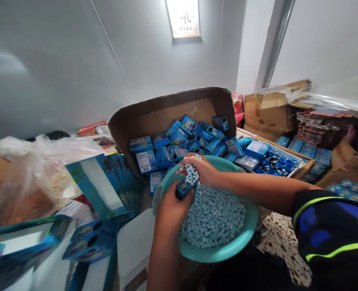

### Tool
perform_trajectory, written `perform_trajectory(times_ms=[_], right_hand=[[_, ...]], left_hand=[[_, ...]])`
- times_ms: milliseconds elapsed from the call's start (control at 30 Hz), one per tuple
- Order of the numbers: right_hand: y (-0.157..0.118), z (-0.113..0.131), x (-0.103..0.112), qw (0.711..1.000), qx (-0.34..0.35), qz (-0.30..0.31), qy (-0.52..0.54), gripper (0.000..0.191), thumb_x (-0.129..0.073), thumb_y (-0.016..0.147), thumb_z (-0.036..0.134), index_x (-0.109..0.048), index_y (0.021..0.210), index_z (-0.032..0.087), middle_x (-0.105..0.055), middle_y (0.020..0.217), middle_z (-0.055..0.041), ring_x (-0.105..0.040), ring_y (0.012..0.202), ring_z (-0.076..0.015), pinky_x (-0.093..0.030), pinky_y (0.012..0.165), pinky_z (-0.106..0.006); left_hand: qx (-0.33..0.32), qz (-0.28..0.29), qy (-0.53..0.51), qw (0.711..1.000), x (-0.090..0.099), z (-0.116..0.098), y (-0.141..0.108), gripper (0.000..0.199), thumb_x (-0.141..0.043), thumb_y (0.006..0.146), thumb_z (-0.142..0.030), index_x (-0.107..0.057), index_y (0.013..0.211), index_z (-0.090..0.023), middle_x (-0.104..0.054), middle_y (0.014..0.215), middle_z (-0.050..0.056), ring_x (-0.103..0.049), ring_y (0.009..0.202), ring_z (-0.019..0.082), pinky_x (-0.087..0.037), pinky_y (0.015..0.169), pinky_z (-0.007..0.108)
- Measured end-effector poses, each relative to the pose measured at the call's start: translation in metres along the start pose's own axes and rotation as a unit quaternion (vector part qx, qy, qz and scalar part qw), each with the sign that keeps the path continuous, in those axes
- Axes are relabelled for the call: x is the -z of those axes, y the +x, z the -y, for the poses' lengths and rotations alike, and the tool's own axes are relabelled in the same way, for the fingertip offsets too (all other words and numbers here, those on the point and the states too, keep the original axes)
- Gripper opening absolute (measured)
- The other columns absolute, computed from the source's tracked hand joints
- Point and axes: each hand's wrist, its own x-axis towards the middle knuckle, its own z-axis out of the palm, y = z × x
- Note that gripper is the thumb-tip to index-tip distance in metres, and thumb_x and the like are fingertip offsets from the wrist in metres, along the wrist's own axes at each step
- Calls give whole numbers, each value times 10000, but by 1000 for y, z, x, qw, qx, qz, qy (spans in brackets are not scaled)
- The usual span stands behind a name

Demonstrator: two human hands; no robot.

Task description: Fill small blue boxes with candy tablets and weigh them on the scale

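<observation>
A teal plastic basin point(219, 252) sits under both hands, heaped with pale blue candy tablets point(213, 218). My left hand point(173, 209) grips a small blue box point(185, 190) upright over the basin's near side. My right hand point(198, 169) is cupped above that box and holds a cluster of the tablets. A short column of tablets point(191, 173) shows between my fingers, directly over the box's top. The box's opening is hidden by my hands.
Behind the basin, a tilted cardboard carton point(172, 109) holds several blue boxes. To its right, a tray holds blue-and-silver lids point(272, 163). Flattened blue cartons point(98, 190) and a plastic bag point(36, 178) lie left. Stacked cardboard boxes point(266, 111) stand back right against a white wall.
</observation>
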Motion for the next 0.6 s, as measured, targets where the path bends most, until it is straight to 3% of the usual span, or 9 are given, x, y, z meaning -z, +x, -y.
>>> perform_trajectory(times_ms=[100, 367, 600], right_hand=[[2, 0, 4, 1000, -1, 24, 10, 164, -708, 837, 349, -638, 786, 209, -714, 808, -24, -741, 733, -209, -609, 745, -337], [2, 6, 7, 999, -7, 45, 15, 598, -568, 949, 754, -722, 833, 188, -744, 798, -77, -744, 785, -251, -615, 751, -364], [2, 6, 2, 1000, -13, -8, -13, 624, -579, 952, 774, -691, 752, 194, -722, 715, -82, -727, 726, -249, -581, 709, -354]], left_hand=[[-29, 17, 27, 999, 1, -2, 0, 433, -794, 858, -362, -768, 1286, -299, -716, 1384, 55, -597, 1396, 350, -355, 1293, 571], [-16, 9, 29, 999, 2, -3, -2, 472, -797, 861, -389, -753, 1321, -295, -730, 1351, 73, -624, 1362, 361, -376, 1277, 594], [-7, 14, 7, 1000, 0, -4, 1, 440, -830, 840, -401, -759, 1252, -262, -732, 1345, 93, -637, 1343, 361, -441, 1225, 573]])
